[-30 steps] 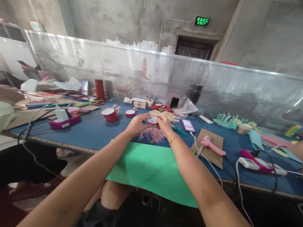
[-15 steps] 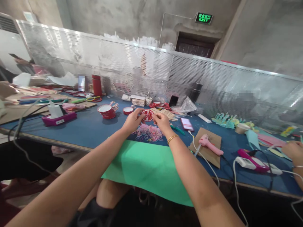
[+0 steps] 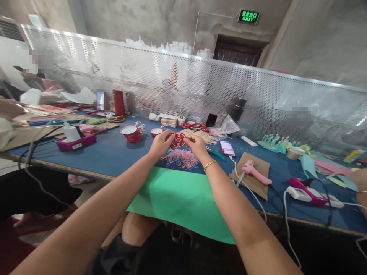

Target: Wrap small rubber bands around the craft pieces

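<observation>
Between my two hands is a round red disc with a white pattern (image 3: 179, 140), held up above the table. My left hand (image 3: 161, 144) pinches its left edge. On its right edge, the fingers of my right hand (image 3: 197, 146) are closed; a gold bracelet circles that wrist. Just below the disc lies a loose pile of pink and pastel small bands (image 3: 181, 158). Left of my hands stand a stack of red round pieces with white tops (image 3: 131, 133) and a smaller red one (image 3: 156, 132). Flat wooden sticks (image 3: 199, 135) lie behind my right hand.
A green sheet (image 3: 177, 202) covers my lap at the table edge. On the right are a pink glue gun (image 3: 255, 172) on cardboard, a phone (image 3: 227, 148), cables and a purple power strip (image 3: 308, 191). Another power strip (image 3: 77, 142) sits left. A perforated metal screen (image 3: 137, 76) stands behind.
The view has shifted slightly. My hands keep hold of the red disc in nearly the same place. At the right edge, another person's hand has moved mostly out of view.
</observation>
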The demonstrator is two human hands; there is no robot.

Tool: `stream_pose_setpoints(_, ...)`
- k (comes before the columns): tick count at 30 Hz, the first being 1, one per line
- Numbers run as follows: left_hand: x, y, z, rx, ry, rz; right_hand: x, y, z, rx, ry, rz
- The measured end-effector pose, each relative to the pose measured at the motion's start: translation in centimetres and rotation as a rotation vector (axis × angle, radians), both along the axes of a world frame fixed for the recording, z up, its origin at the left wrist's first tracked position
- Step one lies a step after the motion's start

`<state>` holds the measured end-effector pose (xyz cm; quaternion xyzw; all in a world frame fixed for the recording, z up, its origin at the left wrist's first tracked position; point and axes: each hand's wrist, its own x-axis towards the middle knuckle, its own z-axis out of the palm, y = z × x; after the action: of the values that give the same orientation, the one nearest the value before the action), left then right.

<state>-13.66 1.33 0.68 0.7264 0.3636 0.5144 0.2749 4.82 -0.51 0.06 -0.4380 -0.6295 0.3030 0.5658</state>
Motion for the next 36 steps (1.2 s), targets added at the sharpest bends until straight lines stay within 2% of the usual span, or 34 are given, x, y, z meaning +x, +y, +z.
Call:
stream_pose_setpoints(9,-0.3,0.0,0.0,0.029,0.11,0.062,-0.2,0.5,-0.3,-0.039,0.048,0.003)
stream_pose_setpoints(15,-0.3,-0.3,0.1,0.021,0.137,0.054,0.1,0.9,-0.7,-0.014,0.035,0.029)
stream_pose_setpoints(18,0.1,0.0,0.1,-0.052,0.031,0.02,0.1,1.0,-0.8,-0.009,0.059,0.016)
stream_pose_setpoints(21,0.4,0.2,0.4,-0.191,-0.135,-0.006,0.0,0.9,-0.5,-0.008,0.103,0.01)
stream_pose_setpoints(25,0.4,0.3,0.6,-0.287,-0.292,-0.085,-0.2,0.8,-0.2,-0.057,0.242,0.039)
stream_pose_setpoints(28,0.3,0.2,0.6,-0.268,-0.298,-0.16,-0.2,1.0,-0.3,-0.028,0.291,0.005)
stream_pose_setpoints(32,0.2,0.2,0.4,-0.235,-0.268,-0.186,0.1,1.3,-0.5,0.033,0.249,-0.036)
stream_pose_setpoints(36,0.3,0.1,0.4,-0.349,-0.269,-0.206,0.1,1.6,-0.7,0.04,0.263,0.006)
